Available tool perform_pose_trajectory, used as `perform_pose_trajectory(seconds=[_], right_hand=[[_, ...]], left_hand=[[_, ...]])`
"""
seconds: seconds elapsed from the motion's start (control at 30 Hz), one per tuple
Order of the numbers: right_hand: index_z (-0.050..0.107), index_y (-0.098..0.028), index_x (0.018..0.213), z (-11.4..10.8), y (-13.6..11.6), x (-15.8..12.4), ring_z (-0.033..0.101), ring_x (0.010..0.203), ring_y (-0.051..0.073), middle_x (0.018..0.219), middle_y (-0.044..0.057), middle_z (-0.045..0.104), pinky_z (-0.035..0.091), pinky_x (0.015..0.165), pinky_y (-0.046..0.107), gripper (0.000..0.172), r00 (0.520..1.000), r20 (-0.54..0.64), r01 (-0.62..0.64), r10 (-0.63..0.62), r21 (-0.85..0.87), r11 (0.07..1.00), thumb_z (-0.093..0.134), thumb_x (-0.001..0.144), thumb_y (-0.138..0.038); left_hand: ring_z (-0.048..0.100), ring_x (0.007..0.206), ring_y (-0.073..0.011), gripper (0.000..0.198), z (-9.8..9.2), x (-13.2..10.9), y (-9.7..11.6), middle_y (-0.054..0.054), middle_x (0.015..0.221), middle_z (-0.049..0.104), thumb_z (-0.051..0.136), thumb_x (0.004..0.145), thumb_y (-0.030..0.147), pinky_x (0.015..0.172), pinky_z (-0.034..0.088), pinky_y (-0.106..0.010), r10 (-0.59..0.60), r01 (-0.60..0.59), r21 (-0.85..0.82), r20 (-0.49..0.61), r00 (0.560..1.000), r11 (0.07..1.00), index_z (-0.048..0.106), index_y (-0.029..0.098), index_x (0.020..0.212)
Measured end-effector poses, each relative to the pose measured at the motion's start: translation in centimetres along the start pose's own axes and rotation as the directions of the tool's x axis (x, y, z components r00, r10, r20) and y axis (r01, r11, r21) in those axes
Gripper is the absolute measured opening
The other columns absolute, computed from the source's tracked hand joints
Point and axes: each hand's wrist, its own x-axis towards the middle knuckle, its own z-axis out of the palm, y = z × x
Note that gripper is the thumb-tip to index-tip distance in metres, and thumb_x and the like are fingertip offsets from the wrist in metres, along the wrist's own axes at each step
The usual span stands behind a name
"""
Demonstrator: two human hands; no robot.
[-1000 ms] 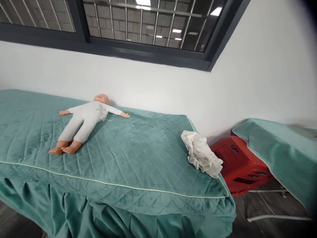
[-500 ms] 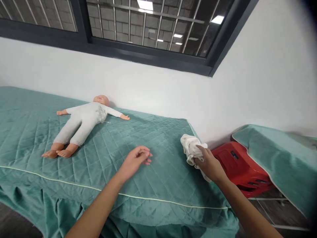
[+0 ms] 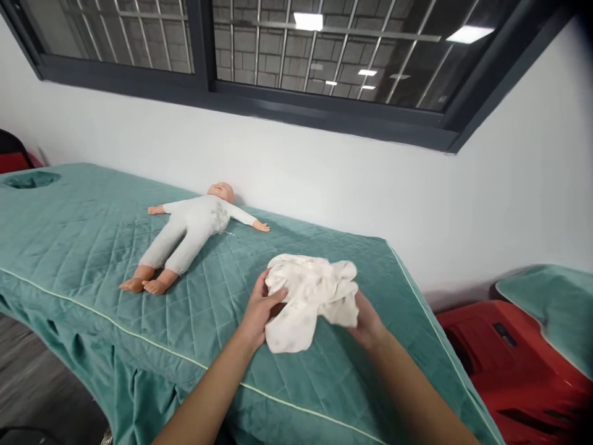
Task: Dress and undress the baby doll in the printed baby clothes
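Note:
Between my two hands hangs a bunched white cloth garment (image 3: pixel 301 296) with a faint print, just above the green quilted bed cover (image 3: pixel 222 334). My left hand (image 3: pixel 262 309) grips its left side, thumb on top. At its right edge my right hand (image 3: pixel 368 318) is closed on the fabric, with most of those fingers hidden behind it. A baby doll (image 3: pixel 189 232) in a white body suit lies on its back to the left, arms spread, head toward the wall.
A red plastic stool (image 3: pixel 514 364) stands beyond the bed's right end, partly under another green cover (image 3: pixel 551 303). The white wall (image 3: pixel 296 179) and a barred window (image 3: pixel 324 55) run along the far side. A face hole (image 3: pixel 32 179) shows at far left.
My right hand has brought the white garment left from the bed's right edge, and it is now partly unfolded. My left hand has taken hold of it. The view has turned left.

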Motion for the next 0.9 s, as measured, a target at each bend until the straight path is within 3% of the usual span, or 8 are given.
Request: perform_pose_trajectory(seconds=[0.17, 0.3, 0.37, 0.43, 0.53, 0.63, 0.77, 0.9], right_hand=[[0.064, -0.025, 0.108, -2.8, 0.3, -0.3, 0.066, 0.109, 0.023, 0.120, 0.005, 0.068, 0.058, 0.090, 0.038, 0.033, 0.969, -0.193, -0.124, 0.156, 0.165, 0.978, 0.052, 0.089, -0.049], [0.054, -0.026, 0.123, -2.2, 1.1, -3.9, 0.054, 0.126, 0.027, 0.139, 0.007, 0.053, 0.050, 0.101, 0.049, 0.044, 0.854, -0.480, 0.106, -0.200, -0.215, 0.971, 0.058, 0.087, -0.051], [0.052, -0.028, 0.126, -0.7, 1.4, -5.8, 0.045, 0.134, 0.027, 0.145, 0.007, 0.046, 0.042, 0.109, 0.052, 0.043, 0.776, -0.360, 0.275, -0.517, -0.545, 0.792, 0.062, 0.087, -0.042], [0.055, -0.028, 0.123, 1.2, 1.6, -7.2, 0.045, 0.133, 0.025, 0.142, 0.007, 0.049, 0.038, 0.112, 0.050, 0.034, 0.773, -0.020, 0.424, -0.634, -0.727, 0.540, 0.059, 0.090, -0.032], [0.050, -0.027, 0.133, 4.0, 1.7, -7.0, 0.044, 0.134, 0.024, 0.141, 0.009, 0.051, 0.039, 0.112, 0.047, 0.041, 0.817, 0.328, 0.507, -0.473, -0.800, 0.320, 0.055, 0.092, -0.026], [0.050, -0.020, 0.132, 5.4, 1.7, -4.6, 0.033, 0.141, 0.032, 0.148, 0.013, 0.044, 0.032, 0.113, 0.055, 0.049, 0.838, 0.350, 0.453, -0.418, -0.874, 0.176, 0.063, 0.086, -0.029], [0.062, -0.021, 0.108, 4.3, 1.0, -2.1, 0.045, 0.133, 0.031, 0.140, 0.010, 0.055, 0.035, 0.109, 0.055, 0.024, 0.842, 0.399, 0.469, -0.364, -0.874, 0.128, 0.060, 0.084, -0.019], [0.065, -0.022, 0.101, 1.4, -1.1, -3.1, 0.054, 0.122, 0.027, 0.130, 0.007, 0.063, 0.038, 0.107, 0.048, 0.022, 0.841, 0.345, 0.488, -0.416, -0.816, 0.310, 0.057, 0.081, -0.017]], left_hand=[[0.063, 0.086, -0.0161, 0.040, 0.2, -0.1, -0.8, -0.003, 0.098, 0.069, 0.079, 0.074, 0.033, 0.077, 0.049, -0.026, 0.076, -0.069, 0.140, -0.045, 0.996, 0.988, 0.062, 0.020, 0.108], [0.065, 0.086, -0.0172, 0.035, 0.4, -0.1, -0.3, -0.004, 0.100, 0.070, 0.076, 0.077, 0.038, 0.077, 0.049, -0.027, 0.002, -0.002, 0.029, -0.011, 1.000, 1.000, 0.066, 0.019, 0.104], [0.065, 0.087, -0.0182, 0.035, 0.5, -0.1, 0.0, -0.006, 0.101, 0.071, 0.076, 0.077, 0.039, 0.077, 0.049, -0.027, -0.013, 0.013, -0.021, -0.011, 1.000, 1.000, 0.067, 0.018, 0.104], [0.066, 0.086, -0.0186, 0.035, 0.5, 0.0, 0.1, -0.006, 0.099, 0.071, 0.077, 0.076, 0.037, 0.076, 0.050, -0.028, -0.021, 0.021, -0.065, -0.012, 1.000, 0.998, 0.068, 0.017, 0.103], [0.065, 0.080, -0.0163, 0.032, 0.4, 0.1, -0.1, -0.005, 0.095, 0.071, 0.077, 0.075, 0.034, 0.073, 0.051, -0.027, -0.027, 0.025, -0.081, -0.017, 0.999, 0.996, 0.069, 0.017, 0.101], [0.064, 0.077, -0.0140, 0.026, 0.0, 0.2, -0.5, -0.004, 0.090, 0.070, 0.077, 0.076, 0.032, 0.072, 0.050, -0.024, -0.003, 0.002, -0.039, -0.016, 1.000, 0.999, 0.071, 0.015, 0.095], [0.064, 0.080, -0.0133, 0.019, -0.8, 0.4, -0.5, -0.003, 0.090, 0.070, 0.076, 0.078, 0.028, 0.073, 0.051, -0.024, 0.005, -0.005, -0.093, 0.003, 1.000, 0.996, 0.070, 0.015, 0.091], [0.066, 0.083, -0.0142, 0.014, -1.4, 0.8, -0.1, -0.003, 0.095, 0.071, 0.073, 0.080, 0.025, 0.076, 0.053, -0.027, -0.029, 0.031, -0.247, 0.012, 1.000, 0.969, 0.068, 0.018, 0.090]])
